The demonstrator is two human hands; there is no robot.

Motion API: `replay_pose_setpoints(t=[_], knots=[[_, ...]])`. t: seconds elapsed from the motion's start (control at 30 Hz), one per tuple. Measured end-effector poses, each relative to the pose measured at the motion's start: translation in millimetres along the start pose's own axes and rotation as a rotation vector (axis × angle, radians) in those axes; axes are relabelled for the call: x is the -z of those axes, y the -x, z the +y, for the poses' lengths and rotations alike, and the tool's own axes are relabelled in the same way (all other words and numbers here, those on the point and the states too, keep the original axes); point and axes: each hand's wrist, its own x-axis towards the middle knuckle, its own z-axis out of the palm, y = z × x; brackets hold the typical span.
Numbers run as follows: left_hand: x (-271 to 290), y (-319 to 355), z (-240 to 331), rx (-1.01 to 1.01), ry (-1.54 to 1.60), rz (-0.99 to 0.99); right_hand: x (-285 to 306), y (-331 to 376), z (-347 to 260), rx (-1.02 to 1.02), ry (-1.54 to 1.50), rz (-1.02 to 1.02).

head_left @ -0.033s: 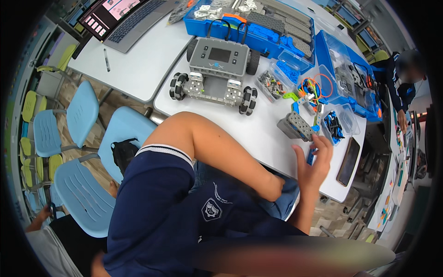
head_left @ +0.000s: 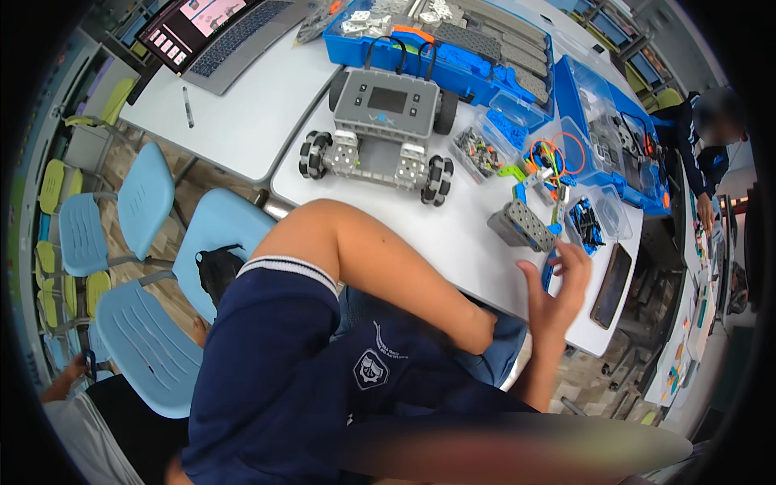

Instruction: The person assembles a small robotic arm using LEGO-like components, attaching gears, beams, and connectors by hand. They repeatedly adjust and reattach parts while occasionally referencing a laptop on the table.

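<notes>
My right hand is raised at the table's front edge, thumb and fingers apart, with nothing seen in it. Its fingertips are close to a grey plastic block, part of a small build with green, blue and orange pieces. Behind the hand, a blue piece is partly covered. My left forearm crosses in front of me, and my left hand rests low against my jeans, its fingers hidden. Farther back on the table stands a grey wheeled robot with a small screen on top.
Bins of small parts and black pins sit beyond the build. Blue storage cases line the back. A phone lies at the right edge, a laptop at far left. Blue chairs stand left; another person is at right.
My right hand has shifted very slightly to the right and down. The rest of the scene has moved a few pixels with the view.
</notes>
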Motion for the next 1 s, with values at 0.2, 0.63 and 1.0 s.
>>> replay_pose_setpoints(t=[0.2,0.63,1.0], knots=[[-10,11,-7,0.041,0.023,-0.011,9,-105,-12,0.187,0.044,-0.141],[80,187,64,0.471,0.216,0.275,-238,-334,-42,0.42,-0.287,-0.729],[205,461,26,1.821,-0.203,-0.399,-297,-369,-70,0.692,-0.18,-0.897]])
